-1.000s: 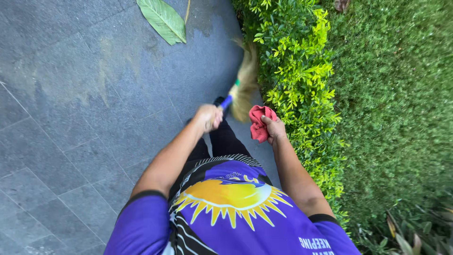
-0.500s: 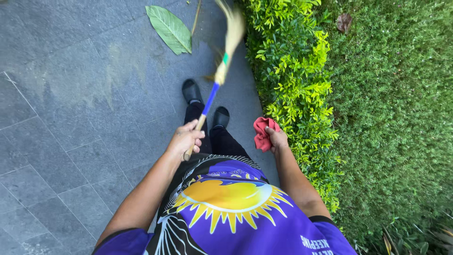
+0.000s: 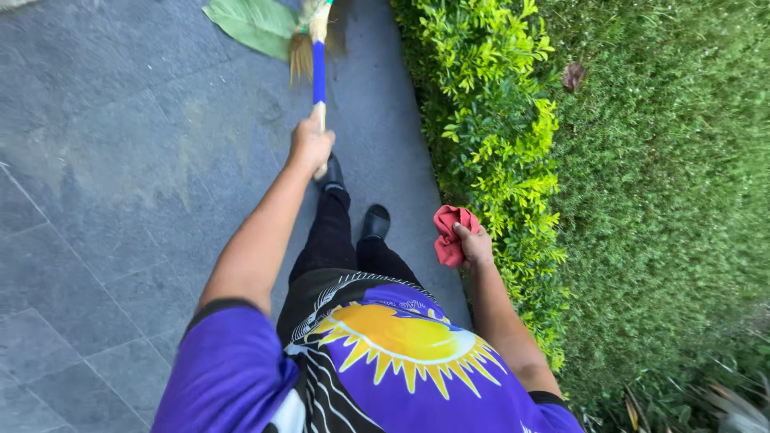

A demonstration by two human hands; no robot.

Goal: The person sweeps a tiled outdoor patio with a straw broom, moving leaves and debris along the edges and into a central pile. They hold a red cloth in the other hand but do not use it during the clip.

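My left hand [image 3: 310, 145] grips the handle of a straw broom [image 3: 318, 58] with a blue band, stretched out ahead of me. The broom's bristles touch a large green leaf [image 3: 250, 24] lying on the grey stone paving at the top of the view. My right hand [image 3: 473, 244] hangs at my side, closed on a crumpled red cloth [image 3: 449, 232], close to the hedge. My black shoes [image 3: 374, 221] and black trousers show below the broom handle.
A low yellow-green hedge [image 3: 489, 136] borders the grey tiled path [image 3: 104, 176] on the right. Beyond it lies a mat of green ground cover [image 3: 666, 184] with a brown dry leaf [image 3: 573, 75] on it.
My left arm has extended forward, swinging the broom from near the hedge across to the big leaf. The right hand with the red cloth has stayed at my side.
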